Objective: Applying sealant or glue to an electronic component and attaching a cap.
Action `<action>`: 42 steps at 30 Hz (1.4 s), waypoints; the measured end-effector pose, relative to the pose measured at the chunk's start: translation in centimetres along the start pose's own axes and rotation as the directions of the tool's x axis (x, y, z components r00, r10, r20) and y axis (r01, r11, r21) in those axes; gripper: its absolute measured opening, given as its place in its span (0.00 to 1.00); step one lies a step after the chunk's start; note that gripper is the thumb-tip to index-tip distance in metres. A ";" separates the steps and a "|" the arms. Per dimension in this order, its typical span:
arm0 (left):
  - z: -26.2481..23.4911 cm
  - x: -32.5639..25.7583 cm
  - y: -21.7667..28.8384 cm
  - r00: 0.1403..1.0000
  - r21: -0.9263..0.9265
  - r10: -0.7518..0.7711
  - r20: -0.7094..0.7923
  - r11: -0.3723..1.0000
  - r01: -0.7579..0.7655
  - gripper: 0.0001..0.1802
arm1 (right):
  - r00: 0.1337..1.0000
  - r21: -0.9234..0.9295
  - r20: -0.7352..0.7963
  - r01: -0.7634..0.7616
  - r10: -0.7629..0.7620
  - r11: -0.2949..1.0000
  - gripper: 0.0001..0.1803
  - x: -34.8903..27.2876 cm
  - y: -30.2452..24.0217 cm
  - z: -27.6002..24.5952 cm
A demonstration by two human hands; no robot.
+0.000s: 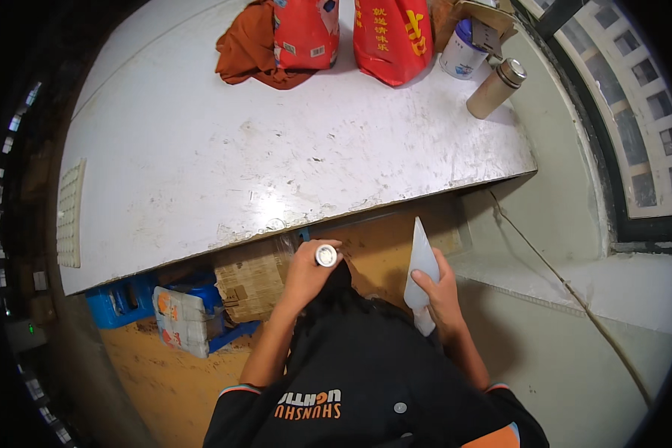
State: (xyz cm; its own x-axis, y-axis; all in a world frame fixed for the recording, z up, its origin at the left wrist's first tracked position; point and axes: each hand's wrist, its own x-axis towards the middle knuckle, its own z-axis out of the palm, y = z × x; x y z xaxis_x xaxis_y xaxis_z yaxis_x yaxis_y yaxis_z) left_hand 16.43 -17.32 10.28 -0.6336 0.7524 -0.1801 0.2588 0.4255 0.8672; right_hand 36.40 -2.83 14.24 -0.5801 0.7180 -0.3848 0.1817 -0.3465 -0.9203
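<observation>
Gripping a small silver-capped cylinder (325,255), possibly a marker, left hand (306,278) closed; right hand (442,295) pinches white sheet (421,263).

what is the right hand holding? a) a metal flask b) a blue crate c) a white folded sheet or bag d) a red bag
c: the right hand grips a white, pointed sheet or bag near the table edge, while the metal flask and red bags sit untouched on the far side of the table.
</observation>
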 end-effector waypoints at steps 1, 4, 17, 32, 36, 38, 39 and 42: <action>-0.6 0.8 0.2 1.000 -0.161 -0.023 -0.001 0.987 0.022 0.13 | 0.998 0.012 0.054 0.018 -0.018 1.000 0.28 1.1 -0.5 0.5; -2.4 3.2 1.2 0.998 -0.379 -0.042 0.053 0.924 0.059 0.15 | 0.994 0.057 0.109 0.005 -0.011 0.998 0.29 3.9 -2.0 1.8; -6.3 8.5 2.0 0.984 -0.602 -0.064 0.167 0.784 0.153 0.27 | 0.951 0.224 0.295 -0.159 0.089 0.961 0.32 13.6 -4.1 3.7; 9.1 5.7 -13.4 0.610 -0.818 -0.731 -0.306 0.530 0.225 0.07 | 0.771 -0.210 0.608 -0.076 0.191 0.975 0.24 23.3 -12.1 -0.6; 10.1 6.1 -12.2 0.597 -0.884 -0.722 -0.349 0.465 0.046 0.07 | 0.743 -0.138 0.647 -0.104 0.169 0.985 0.23 25.0 -13.0 -1.3; 8.8 6.2 -10.3 0.611 -0.818 -0.720 -0.329 0.541 0.198 0.08 | 0.760 -0.117 0.630 -0.109 0.159 0.987 0.24 25.3 -13.5 -1.3; 7.9 6.0 -8.9 0.607 -0.731 -0.732 -0.310 0.591 0.340 0.09 | 0.773 -0.134 0.617 -0.081 0.147 0.988 0.24 25.3 -13.6 -1.3; 4.7 6.5 -3.7 0.715 -0.741 -0.622 -0.319 0.634 0.220 0.10 | 0.804 -0.180 0.580 -0.033 0.133 0.983 0.25 25.5 -13.6 -1.8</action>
State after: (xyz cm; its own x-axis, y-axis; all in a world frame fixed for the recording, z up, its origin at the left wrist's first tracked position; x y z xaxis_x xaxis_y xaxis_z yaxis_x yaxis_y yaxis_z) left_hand 14.81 -11.66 3.77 -0.8469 0.1132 -0.5196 -0.5158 0.0624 0.8544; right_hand 20.56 21.22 16.84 -0.9026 0.1805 -0.3908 0.3406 -0.2556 -0.9048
